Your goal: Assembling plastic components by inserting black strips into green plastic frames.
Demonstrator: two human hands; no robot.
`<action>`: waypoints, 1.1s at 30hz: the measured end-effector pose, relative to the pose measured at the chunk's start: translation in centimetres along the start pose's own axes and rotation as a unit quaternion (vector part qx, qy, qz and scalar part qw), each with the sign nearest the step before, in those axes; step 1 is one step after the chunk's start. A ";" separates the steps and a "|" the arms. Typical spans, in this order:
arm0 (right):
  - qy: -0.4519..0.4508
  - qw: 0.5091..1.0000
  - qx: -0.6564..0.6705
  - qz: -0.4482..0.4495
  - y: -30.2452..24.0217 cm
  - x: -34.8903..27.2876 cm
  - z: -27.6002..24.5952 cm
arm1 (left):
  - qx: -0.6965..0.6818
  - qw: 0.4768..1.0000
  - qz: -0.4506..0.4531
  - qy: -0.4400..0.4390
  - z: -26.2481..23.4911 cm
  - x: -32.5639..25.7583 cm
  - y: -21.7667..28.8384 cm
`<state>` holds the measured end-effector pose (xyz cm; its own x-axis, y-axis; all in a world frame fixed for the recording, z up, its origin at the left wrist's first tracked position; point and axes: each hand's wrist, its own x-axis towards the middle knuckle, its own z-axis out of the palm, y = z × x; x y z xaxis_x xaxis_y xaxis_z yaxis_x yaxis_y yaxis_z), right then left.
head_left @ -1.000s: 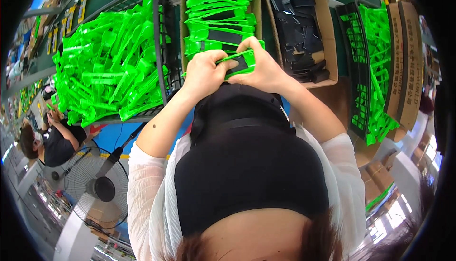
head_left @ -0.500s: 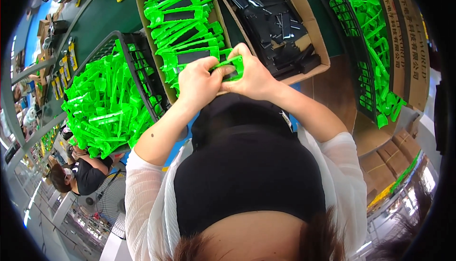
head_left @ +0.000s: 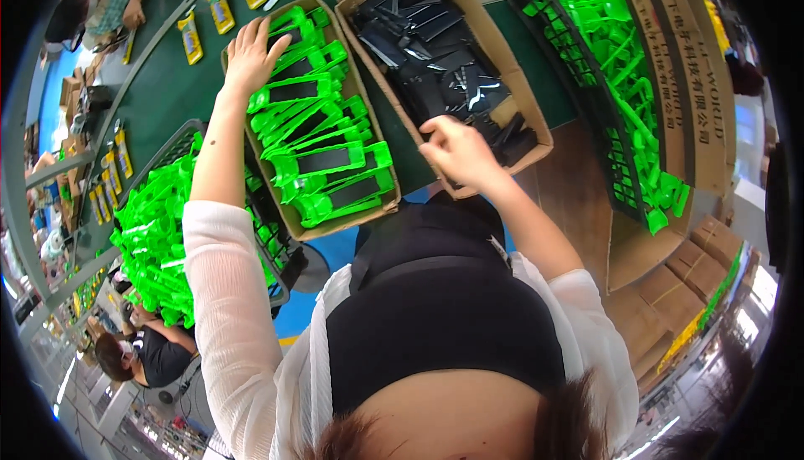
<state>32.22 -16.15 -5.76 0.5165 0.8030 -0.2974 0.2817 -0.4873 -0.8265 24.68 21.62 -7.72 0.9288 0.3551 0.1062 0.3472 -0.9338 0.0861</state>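
From where I stand, taking twelve as straight ahead of the worker, the right hand is nearest, just past twelve, over the near end of a carton of loose black panels. Its fingers curl loosely; whether they pinch anything I can't tell.

Towards eleven lies a long, narrow box of bright green frames, leaning in a row, dark inserts showing in several. The left hand reaches over its far end, fingers long and slightly spread, clamped on nothing I can see; contact is unclear.

The frames look like light, fairly stiff moulded plastic; I'd take one by its long side rails. The panels seem thin, glossy and probably slippery, easily scuffed, so best held by the edges.

Black baskets of more green pieces sit at nine and two. Farther off at eleven, yellow packs lie on the green table; beyond them, near ten, is a co-worker's hand.
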 end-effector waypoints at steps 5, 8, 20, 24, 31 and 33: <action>0.229 0.930 -0.286 0.003 7.5 5.3 -3.7 | -0.012 0.981 -0.127 -0.146 2.4 -1.4 0.5; 0.213 0.895 -0.375 0.115 10.8 9.9 -5.2 | -0.026 0.985 -0.107 -0.132 0.5 -2.2 4.0; 0.220 0.940 -0.241 0.099 12.7 12.6 -5.1 | -0.086 0.900 -0.275 0.327 -7.2 -23.0 2.0; 0.218 0.922 -0.308 0.089 12.6 13.9 -5.4 | 0.068 0.857 -0.411 0.303 -7.3 -29.8 -5.1; 0.123 0.941 -0.316 0.023 11.9 12.5 -5.1 | 0.009 0.879 -0.463 0.113 -4.2 -28.5 -11.3; 0.071 0.954 -0.289 0.024 10.5 11.3 -4.6 | 0.045 0.895 -0.416 0.153 -4.1 -28.4 -10.7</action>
<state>44.77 -13.73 -15.55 0.6328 0.7403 -0.2268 0.6332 -0.6634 -0.3987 -5.92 21.68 -7.55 0.2700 0.9115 0.3103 0.9242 -0.3357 0.1819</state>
